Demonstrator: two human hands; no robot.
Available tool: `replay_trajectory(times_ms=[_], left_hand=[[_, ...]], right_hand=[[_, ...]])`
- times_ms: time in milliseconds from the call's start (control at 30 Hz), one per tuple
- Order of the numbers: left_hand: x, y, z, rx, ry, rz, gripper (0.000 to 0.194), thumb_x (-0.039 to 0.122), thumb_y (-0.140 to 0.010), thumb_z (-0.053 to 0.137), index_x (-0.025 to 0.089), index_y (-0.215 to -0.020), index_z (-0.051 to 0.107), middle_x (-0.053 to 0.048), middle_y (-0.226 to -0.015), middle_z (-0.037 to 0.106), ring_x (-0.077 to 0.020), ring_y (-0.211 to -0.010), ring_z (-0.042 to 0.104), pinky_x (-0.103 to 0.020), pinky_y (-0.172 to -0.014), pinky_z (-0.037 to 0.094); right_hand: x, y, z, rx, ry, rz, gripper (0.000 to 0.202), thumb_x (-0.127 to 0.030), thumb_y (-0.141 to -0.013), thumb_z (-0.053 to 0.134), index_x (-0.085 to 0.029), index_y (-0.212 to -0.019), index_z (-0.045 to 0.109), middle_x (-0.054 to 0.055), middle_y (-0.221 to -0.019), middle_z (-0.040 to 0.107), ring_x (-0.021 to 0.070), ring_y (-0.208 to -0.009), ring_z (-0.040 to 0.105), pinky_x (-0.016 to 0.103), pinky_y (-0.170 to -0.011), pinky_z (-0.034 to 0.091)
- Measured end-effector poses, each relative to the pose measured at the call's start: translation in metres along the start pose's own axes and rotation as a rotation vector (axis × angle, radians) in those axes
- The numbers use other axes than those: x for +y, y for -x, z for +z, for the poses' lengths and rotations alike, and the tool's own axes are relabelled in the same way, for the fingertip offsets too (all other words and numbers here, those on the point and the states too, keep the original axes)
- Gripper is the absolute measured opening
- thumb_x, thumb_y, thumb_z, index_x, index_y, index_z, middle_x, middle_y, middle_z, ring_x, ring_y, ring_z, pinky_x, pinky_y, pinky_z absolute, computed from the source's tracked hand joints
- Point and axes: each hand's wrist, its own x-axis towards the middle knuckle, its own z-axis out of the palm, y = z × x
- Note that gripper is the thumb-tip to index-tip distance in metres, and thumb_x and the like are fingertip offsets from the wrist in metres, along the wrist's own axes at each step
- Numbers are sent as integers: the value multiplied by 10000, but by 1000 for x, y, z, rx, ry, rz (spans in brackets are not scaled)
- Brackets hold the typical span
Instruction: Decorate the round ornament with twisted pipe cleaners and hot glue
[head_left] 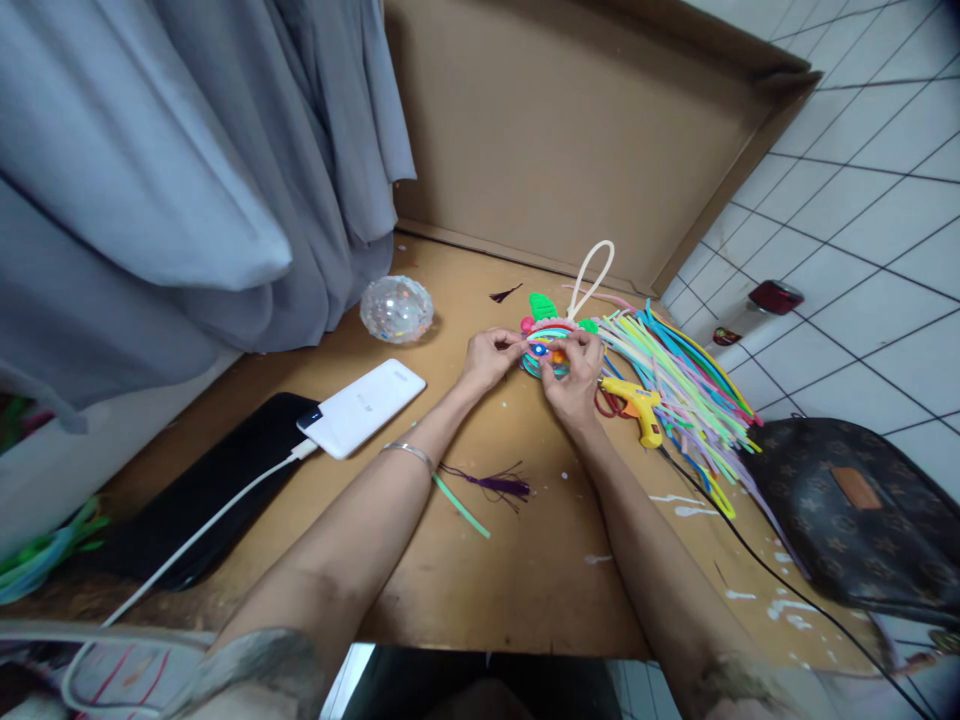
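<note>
A colourful ornament of turquoise, red and pink strands lies on the table, with green leaves and a white loop at its top. On its front sits a blue eye-like bead. My left hand pinches at the ornament's left side, thumb and forefinger together. From the right, my right hand has its fingers curled onto the front beside the bead. Whether a thin strand lies between the fingertips is too small to tell. A yellow glue gun rests just right of my right hand.
Loose pipe cleaners spread at the right beside a brown patterned bag. Left are a clear ball, a white phone on a cable and a black case. Purple tassel lies between my forearms; cardboard stands behind.
</note>
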Motion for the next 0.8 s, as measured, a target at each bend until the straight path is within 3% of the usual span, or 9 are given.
replay_trajectory(times_ms=[300,533,800], left_hand=[[0,-2,1,-4,-29,47,77,205,-695,740,178,-629,712,-31,-770,713,-145,-725,629,-288,-752,505],[4,-1,-1,3,-23,55,130,278,-716,779,184,-643,727,-29,-743,692,-149,-709,604,-290,-720,485],[8,4,-6,20,100,51,194,351,-716,787,175,-664,723,-26,-731,673,-139,-700,590,-279,-706,484]], right_hand=[[-1,0,0,-14,5,11,131,-288,-876,585,-229,-979,640,109,-1129,533,308,-1140,526,502,-1002,457],[3,-1,-1,-22,-6,32,146,-325,-886,600,-236,-989,653,108,-1127,536,311,-1143,529,502,-993,466],[5,0,-2,-24,-10,25,271,-371,-900,617,-258,-1131,702,93,-1158,519,299,-1152,533,492,-1008,460]])
